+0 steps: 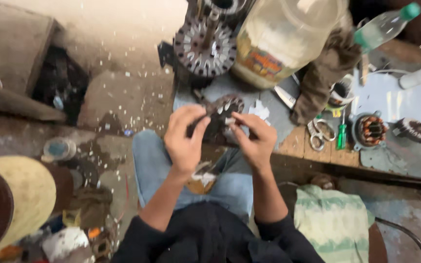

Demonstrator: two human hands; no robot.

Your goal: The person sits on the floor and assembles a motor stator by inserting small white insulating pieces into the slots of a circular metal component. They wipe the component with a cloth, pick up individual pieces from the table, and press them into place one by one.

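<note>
stator: dark round slotted metal motor core (220, 117), held over the lap, just in front of the low workbench edge (317, 151)
left hand: (186, 141) wrapped round the core's left rim, thumb across the face, fingers closed on it
right hand: (255, 141) fingertips pinched on a small pale slip (230, 120) at the core's right side, at a slot mouth
step, judged: seating slot insulation paper
grip tip: clamp the core firmly, no rotation during the push
feed tip: slip square to the slot, slide in straight, no creasing
risk: blurred view, slot edges likely sharp; buckled paper means a restart
nearby: second larger slotted core (204, 46) on bench; big clear plastic jug (283, 39); scissors (319, 134); green screwdriver (341, 136); copper-wound small stator (371, 130)
</note>
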